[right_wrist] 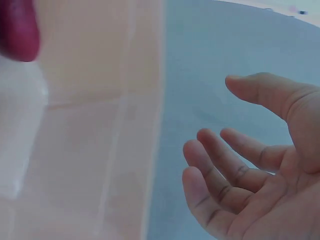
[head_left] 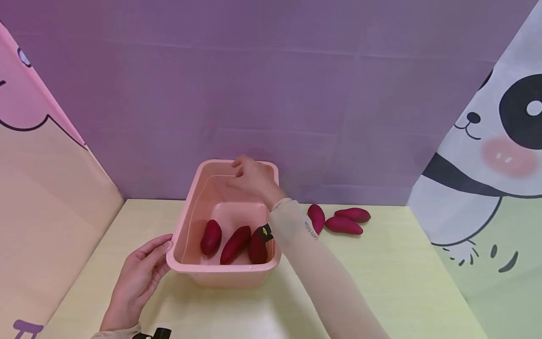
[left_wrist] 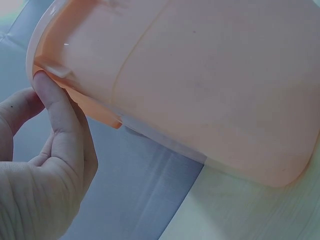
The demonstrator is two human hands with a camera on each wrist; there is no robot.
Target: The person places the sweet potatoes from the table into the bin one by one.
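A pink plastic basin [head_left: 224, 268] stands in front of the purple backdrop, with three dark red sweet potatoes [head_left: 211, 238] lying at its near end. My left hand [head_left: 141, 275] pinches the basin's near left rim between thumb and fingers; the left wrist view shows this hand [left_wrist: 55, 135] under the rim's edge. My right hand [head_left: 254, 179] is over the far right part of the basin, empty. In the right wrist view, its fingers [right_wrist: 202, 192] are loosely bent and apart from the basin wall [right_wrist: 100, 140]. The right sleeve hides part of the basin's right side.
To the right of the basin, three more sweet potatoes [head_left: 344, 225] lie close together on the pale wooden table [head_left: 381, 282]; the sleeve [head_left: 326, 278] partly covers one. A purple cloth [head_left: 271, 94] rises behind, and cartoon-printed panels [head_left: 487, 188] flank both sides.
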